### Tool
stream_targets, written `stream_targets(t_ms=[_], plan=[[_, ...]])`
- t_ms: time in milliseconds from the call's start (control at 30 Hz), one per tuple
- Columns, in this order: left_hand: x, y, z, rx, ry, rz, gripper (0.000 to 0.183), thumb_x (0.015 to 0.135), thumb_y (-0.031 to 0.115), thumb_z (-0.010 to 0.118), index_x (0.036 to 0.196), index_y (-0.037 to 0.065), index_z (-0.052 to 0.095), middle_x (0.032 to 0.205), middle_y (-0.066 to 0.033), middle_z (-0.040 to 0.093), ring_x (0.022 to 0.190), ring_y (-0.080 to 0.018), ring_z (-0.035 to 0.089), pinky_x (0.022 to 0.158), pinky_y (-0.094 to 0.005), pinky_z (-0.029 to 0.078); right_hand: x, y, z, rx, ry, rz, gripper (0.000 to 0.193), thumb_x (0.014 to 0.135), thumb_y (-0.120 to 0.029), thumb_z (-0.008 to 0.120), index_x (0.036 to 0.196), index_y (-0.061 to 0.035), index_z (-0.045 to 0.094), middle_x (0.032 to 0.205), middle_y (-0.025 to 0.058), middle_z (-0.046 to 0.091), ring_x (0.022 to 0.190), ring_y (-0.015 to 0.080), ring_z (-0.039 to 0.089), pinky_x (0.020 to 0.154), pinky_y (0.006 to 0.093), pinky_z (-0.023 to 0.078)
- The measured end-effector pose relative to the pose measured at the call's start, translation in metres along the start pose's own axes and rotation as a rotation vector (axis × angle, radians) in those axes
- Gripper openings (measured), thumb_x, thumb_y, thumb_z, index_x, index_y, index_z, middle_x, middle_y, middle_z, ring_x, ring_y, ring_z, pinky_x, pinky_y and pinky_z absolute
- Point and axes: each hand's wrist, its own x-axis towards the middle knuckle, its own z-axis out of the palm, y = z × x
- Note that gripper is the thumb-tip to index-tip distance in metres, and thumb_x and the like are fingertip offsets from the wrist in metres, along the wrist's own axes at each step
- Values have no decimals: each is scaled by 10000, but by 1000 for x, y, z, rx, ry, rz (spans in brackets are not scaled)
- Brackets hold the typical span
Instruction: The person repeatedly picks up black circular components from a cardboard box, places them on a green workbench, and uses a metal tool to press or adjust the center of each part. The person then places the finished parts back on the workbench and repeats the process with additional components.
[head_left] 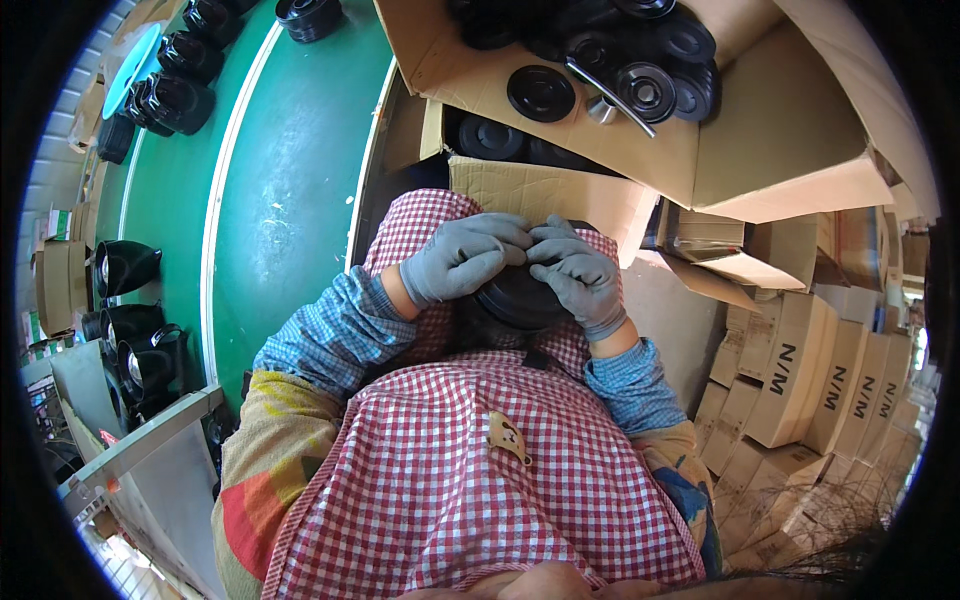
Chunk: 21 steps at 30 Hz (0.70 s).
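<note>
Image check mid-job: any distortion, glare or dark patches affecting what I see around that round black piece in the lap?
Head view: the round black disc-like piece is dark, so its fine detail is hard to make out; head view: fisheye distortion bows the edges of the long, flat green work surface; head view: bright highlights streak the slim, shiny silver metal tube.

The left fingers (502, 229) could pass leftward over the green surface (285, 190), but a cardboard flap (560, 190) stands ahead.

Left hand (462, 262): is bending its fingers (505, 232).
Right hand (582, 275): is curling, pointing left.
Both hands: are sitting close together.
Arms (330, 340): are bending inward.
</note>
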Motion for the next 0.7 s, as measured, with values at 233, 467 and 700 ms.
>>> stream_targets(t_ms=[233,467,700], plan=[[9,15,-18,490,-137,160,383,1044,240,453,1107,-35,713,1233,-219,652,1261,-399,558,1148,-512,346,6,5,-5,-31,-28,-2,170,771,53,745,723,-52,621,1060,118,743,1206,309,640,1150,492,385],[-3,13,-32,-198,-266,-259,455,1061,348,458,1250,4,687,1383,-226,594,1392,-402,466,1239,-533,178,0,4,-2,138,-11,154,88,812,24,703,740,-14,670,1106,143,735,1247,328,612,1126,479,411],[-3,18,-17,-137,-185,-315,400,1049,263,475,1296,-4,643,1462,-237,519,1393,-386,464,1212,-501,249,-7,-11,7,-139,-3,160,88,898,-65,678,924,11,714,1152,163,717,1258,332,599,1105,447,431]])
